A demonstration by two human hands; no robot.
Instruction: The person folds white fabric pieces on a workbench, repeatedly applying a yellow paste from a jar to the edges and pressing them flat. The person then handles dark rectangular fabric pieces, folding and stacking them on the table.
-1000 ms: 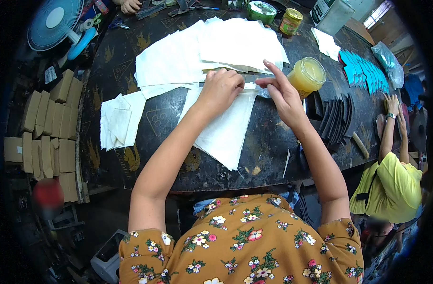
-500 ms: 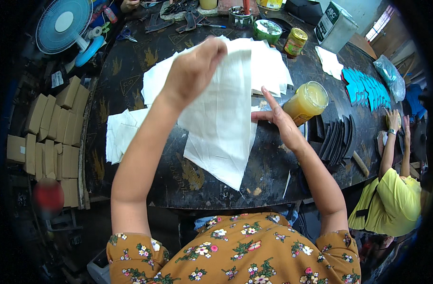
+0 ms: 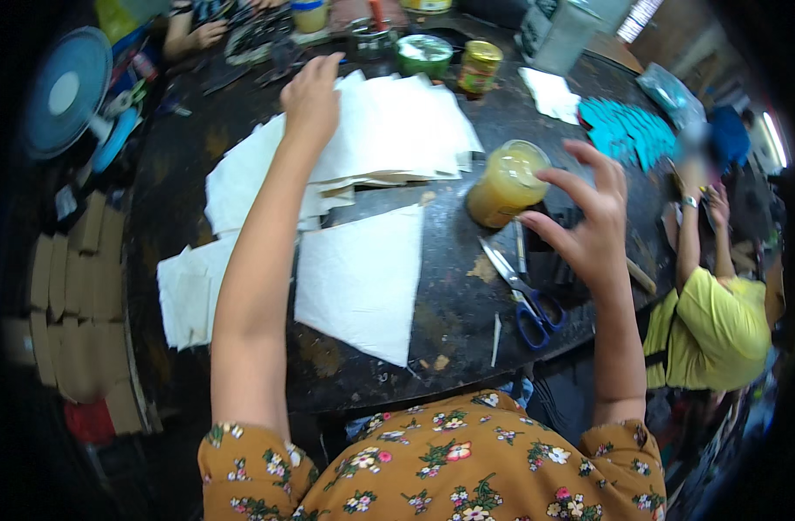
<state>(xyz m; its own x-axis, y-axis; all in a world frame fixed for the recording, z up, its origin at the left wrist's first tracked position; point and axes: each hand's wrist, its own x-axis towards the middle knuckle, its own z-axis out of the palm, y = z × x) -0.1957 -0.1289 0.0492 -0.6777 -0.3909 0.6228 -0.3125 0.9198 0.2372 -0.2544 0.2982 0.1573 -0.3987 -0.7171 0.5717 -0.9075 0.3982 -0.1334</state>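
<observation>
While running the eye rightward across the worktop (image 3: 454, 300), first up: a small pile of white pieces (image 3: 187, 300), flat and overlapping. Next, the left hand (image 3: 312, 97), stretched out over the far side of a fanned stack of white sheets (image 3: 393, 122); blurred, fingertips hidden, so no telling whether grasping or free. Tricky spot: could drag several sheets along together, layered this closely, or skew the fan with one brush of the sleeve-free forearm (image 3: 257, 291). In front of the stack, a single white sheet (image 3: 360, 291), lying flat, touched by neither hand. Off to the right, a clear jar (image 3: 506, 187), upright, filled with something cloudy and yellow. Below it, blue-handled scissors (image 3: 532, 313), handles near the front edge; could slide off if snagged by a wrist. And right beside the jar, the right hand (image 3: 580, 200), fingers released, thumb and forefinger spread, contact impossible to judge. Real danger here! Could topple the jar with one careless swing, and soak the lone sheet if runny inside.
</observation>
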